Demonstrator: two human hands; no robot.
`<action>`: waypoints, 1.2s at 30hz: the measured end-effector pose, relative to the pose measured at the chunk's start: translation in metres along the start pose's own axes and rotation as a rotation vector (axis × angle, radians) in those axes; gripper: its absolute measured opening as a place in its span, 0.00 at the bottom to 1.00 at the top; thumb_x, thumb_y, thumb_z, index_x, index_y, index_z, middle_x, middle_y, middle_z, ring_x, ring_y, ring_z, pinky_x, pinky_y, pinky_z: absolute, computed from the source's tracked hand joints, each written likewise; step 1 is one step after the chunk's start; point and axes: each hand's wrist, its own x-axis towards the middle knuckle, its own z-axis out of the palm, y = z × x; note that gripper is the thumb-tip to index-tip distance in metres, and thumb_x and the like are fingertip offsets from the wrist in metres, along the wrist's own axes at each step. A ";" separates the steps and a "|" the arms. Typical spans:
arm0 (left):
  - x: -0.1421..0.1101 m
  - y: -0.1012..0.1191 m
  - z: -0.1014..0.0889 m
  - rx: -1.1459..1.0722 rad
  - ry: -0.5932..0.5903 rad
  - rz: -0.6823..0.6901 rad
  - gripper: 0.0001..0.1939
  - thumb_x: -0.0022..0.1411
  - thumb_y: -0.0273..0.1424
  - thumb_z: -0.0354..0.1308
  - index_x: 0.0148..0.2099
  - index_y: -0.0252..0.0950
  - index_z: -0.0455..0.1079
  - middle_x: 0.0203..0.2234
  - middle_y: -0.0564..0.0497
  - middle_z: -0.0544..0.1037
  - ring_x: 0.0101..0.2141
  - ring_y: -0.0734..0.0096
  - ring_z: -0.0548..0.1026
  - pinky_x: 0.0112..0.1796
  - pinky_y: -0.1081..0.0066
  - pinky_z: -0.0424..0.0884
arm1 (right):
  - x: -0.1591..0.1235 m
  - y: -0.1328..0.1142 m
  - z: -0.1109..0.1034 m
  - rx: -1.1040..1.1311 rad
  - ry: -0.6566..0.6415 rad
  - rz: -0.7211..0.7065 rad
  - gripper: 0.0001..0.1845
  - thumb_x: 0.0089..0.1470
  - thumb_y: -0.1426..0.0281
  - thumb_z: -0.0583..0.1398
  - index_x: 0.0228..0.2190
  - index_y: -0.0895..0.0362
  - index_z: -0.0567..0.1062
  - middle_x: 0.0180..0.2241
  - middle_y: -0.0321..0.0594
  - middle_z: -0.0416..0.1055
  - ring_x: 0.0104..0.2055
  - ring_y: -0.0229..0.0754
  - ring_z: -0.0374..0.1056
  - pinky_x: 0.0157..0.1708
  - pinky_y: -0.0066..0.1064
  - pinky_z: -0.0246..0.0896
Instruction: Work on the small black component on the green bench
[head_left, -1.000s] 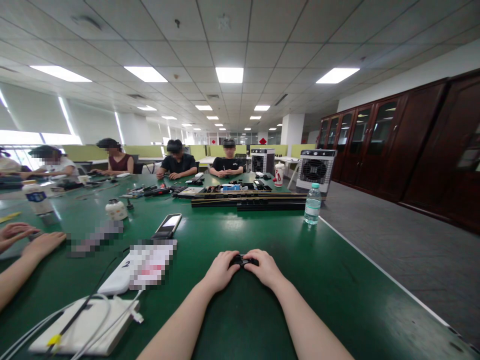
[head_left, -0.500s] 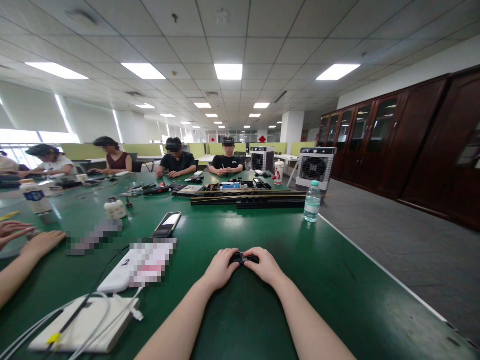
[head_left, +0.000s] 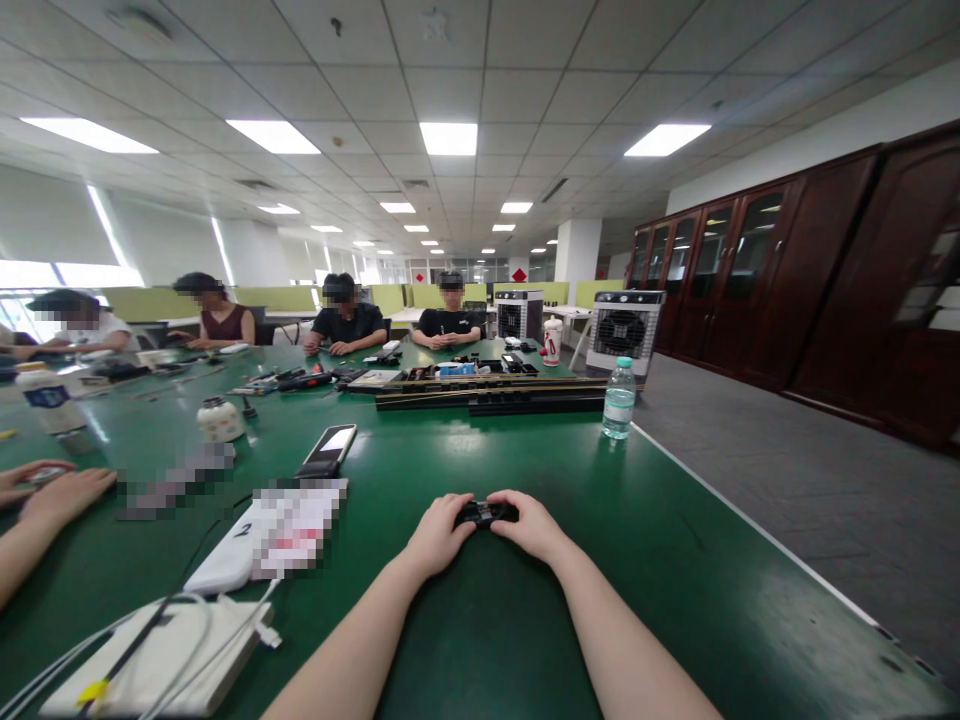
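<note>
Just above the green tabletop, or resting on it, is a small black object (head_left: 484, 514) with a shiny middle part; its exact kind is too small to make out. My left hand (head_left: 439, 532) grips its left end, thumb on the near side and fingers on the far side. The right end is held the same way by my right hand (head_left: 529, 526). Both hands are closed around it, and their fingers hide its two ends.
To the left lie a white power bank (head_left: 223, 550) marked 2, a cream box (head_left: 161, 655) with cables, and a phone (head_left: 330, 448). A water bottle (head_left: 619, 400) stands right, near long black bars (head_left: 525, 400). A co-worker's hands (head_left: 64, 490) are at far left; several people sit beyond.
The head view has shifted slightly. My fingertips and thumbs sit a little farther apart on the black object, so more of its middle shows. Both hands keep their hold.
</note>
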 end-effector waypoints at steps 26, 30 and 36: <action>0.010 -0.019 -0.002 0.004 0.013 0.066 0.20 0.55 0.29 0.57 0.51 0.34 0.65 0.46 0.44 0.71 0.47 0.61 0.68 0.49 0.64 0.63 | 0.015 0.000 0.018 -0.058 0.045 0.032 0.20 0.43 0.74 0.60 0.42 0.54 0.72 0.40 0.38 0.73 0.41 0.40 0.68 0.46 0.35 0.62; 0.009 -0.019 -0.004 0.024 0.008 0.050 0.20 0.56 0.30 0.56 0.52 0.37 0.64 0.46 0.46 0.71 0.47 0.61 0.68 0.50 0.64 0.63 | 0.016 -0.001 0.014 -0.056 0.025 0.042 0.19 0.42 0.74 0.60 0.40 0.54 0.73 0.40 0.38 0.73 0.42 0.41 0.68 0.47 0.36 0.61; 0.008 -0.017 -0.006 0.080 0.006 0.013 0.19 0.57 0.33 0.56 0.51 0.36 0.65 0.45 0.45 0.71 0.46 0.59 0.68 0.48 0.64 0.64 | 0.015 -0.004 0.013 -0.060 0.027 0.046 0.19 0.42 0.74 0.61 0.40 0.54 0.73 0.40 0.37 0.73 0.41 0.41 0.68 0.46 0.36 0.61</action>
